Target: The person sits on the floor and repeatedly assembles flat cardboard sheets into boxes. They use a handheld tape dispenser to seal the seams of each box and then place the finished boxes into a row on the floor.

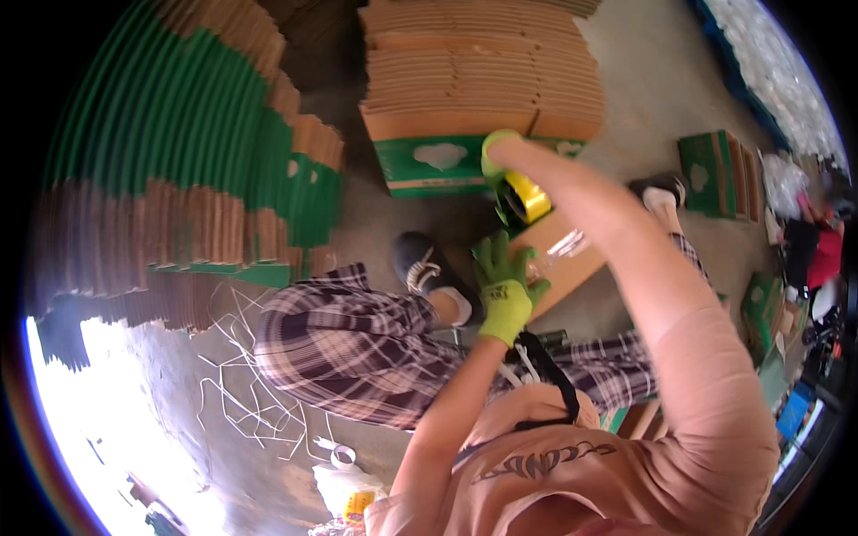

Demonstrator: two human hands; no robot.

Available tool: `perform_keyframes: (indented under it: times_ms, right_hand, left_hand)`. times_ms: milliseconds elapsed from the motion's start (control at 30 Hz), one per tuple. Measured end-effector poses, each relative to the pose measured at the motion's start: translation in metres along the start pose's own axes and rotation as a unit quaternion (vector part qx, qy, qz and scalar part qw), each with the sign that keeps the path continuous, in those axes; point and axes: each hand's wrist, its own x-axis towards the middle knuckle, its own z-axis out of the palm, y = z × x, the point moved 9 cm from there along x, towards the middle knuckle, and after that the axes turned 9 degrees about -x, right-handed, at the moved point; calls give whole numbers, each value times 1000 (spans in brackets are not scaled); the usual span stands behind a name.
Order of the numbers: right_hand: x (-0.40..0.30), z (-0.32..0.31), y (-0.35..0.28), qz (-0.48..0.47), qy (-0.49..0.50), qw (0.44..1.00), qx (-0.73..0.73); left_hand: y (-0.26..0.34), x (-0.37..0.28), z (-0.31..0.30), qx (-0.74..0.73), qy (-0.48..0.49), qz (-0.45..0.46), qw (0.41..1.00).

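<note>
My right hand point(500, 151), in a yellow-green glove, is closed around a tape dispenser with a yellow roll point(529, 196). The dispenser is just beyond the far end of a brown cardboard box point(570, 271) between my legs. Shiny clear tape point(567, 245) shows on the box's upper face, partly under my right forearm. My left hand point(506, 288), in a matching green glove, holds the box's left edge, thumb over the upper face and fingers spread along the side. That hand and my right arm hide parts of the box.
Flattened green and brown cartons stand in a tall stack point(194, 147) at left and another stack point(482, 74) ahead. Loose white strapping point(251, 382) lies on the floor at left, near a white roll point(342, 457). Smaller green boxes point(714, 175) stand at right. A person point(823, 254) is at far right.
</note>
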Motion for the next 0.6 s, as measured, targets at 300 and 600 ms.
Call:
perform_keyframes:
  times_ms: [300,600]
  right_hand:
    - [-275,166,13,29,488,860,146]
    - [-76,331,-10,108,342,899,252]
  left_hand:
    - [-9,1,-11,-2,12,-11,1000]
    - [20,6,-13,-197,-146,-47,968]
